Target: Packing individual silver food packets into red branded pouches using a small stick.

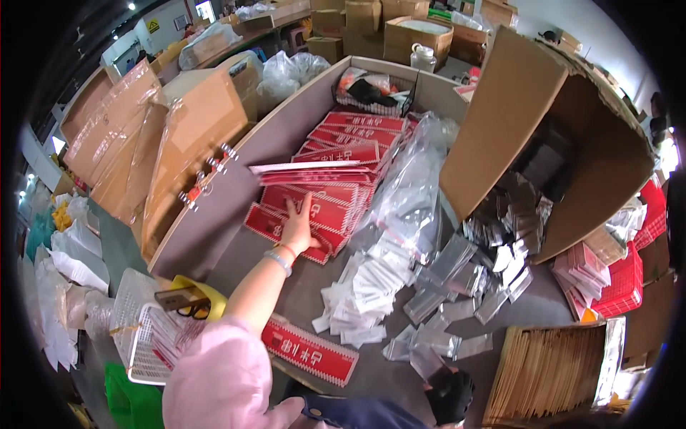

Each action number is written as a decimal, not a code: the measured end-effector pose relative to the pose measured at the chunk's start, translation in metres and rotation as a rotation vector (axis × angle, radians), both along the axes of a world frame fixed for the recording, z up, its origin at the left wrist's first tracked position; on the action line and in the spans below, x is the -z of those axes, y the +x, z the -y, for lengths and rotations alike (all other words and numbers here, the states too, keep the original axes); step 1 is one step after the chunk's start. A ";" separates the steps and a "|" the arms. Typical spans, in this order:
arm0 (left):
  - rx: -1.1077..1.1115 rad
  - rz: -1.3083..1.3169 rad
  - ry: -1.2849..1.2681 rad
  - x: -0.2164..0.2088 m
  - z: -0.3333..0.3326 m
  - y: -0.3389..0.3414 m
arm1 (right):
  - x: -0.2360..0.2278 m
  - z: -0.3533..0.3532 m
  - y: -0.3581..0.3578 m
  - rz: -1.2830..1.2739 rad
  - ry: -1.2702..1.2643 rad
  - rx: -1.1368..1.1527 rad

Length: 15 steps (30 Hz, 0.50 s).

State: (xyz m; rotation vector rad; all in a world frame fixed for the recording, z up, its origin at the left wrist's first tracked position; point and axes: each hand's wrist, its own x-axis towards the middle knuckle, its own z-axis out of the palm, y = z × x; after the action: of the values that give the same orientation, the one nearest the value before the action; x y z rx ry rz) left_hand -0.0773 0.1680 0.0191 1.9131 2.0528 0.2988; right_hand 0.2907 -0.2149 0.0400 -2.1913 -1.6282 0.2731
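Observation:
My left hand (297, 230) reaches over a spread pile of red printed cards with pale patterned edges (314, 202), fingers spread and touching the top ones. Behind it, several more red cards overlap in a row. One single red card (309, 350) lies flat at the near table edge, beside my left forearm. My right hand (450, 393), in a black glove, is low at the right with a small clear plastic sleeve (426, 362) at its fingers; the grip is partly hidden. Near it are small white slips (368, 293) and scattered clear sleeves (450, 268).
A tilted cardboard box (500, 107) spills sleeves at the right. Crumpled clear plastic (407, 193) lies beside the cards. A wire basket (375, 93) stands in the far corner. Brown packed envelopes (547, 372) stand near right; a white basket (143, 350) is at left.

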 end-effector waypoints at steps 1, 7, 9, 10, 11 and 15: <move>0.002 -0.011 0.047 0.005 -0.024 -0.002 | -0.004 -0.003 -0.003 0.126 -0.118 -0.026; -0.014 0.093 0.077 0.001 -0.135 0.046 | -0.003 -0.001 0.001 -0.129 -0.401 0.019; -0.006 0.183 0.195 0.009 -0.140 0.049 | 0.014 0.011 0.004 -0.058 -0.235 -0.002; -0.011 0.197 0.253 0.011 -0.137 0.048 | 0.012 0.010 0.003 -0.050 -0.190 -0.026; -0.015 0.208 0.303 0.012 -0.130 0.047 | 0.009 0.011 0.002 -0.044 -0.152 -0.050; 0.175 0.086 0.455 0.012 -0.080 0.019 | 0.003 0.003 0.008 -0.094 -0.214 -0.083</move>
State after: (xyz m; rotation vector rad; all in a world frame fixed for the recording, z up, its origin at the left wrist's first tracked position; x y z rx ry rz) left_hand -0.0582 0.2485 0.0070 2.2704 1.8599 0.8500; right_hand 0.2989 -0.2179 0.0374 -2.2282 -1.7081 0.5907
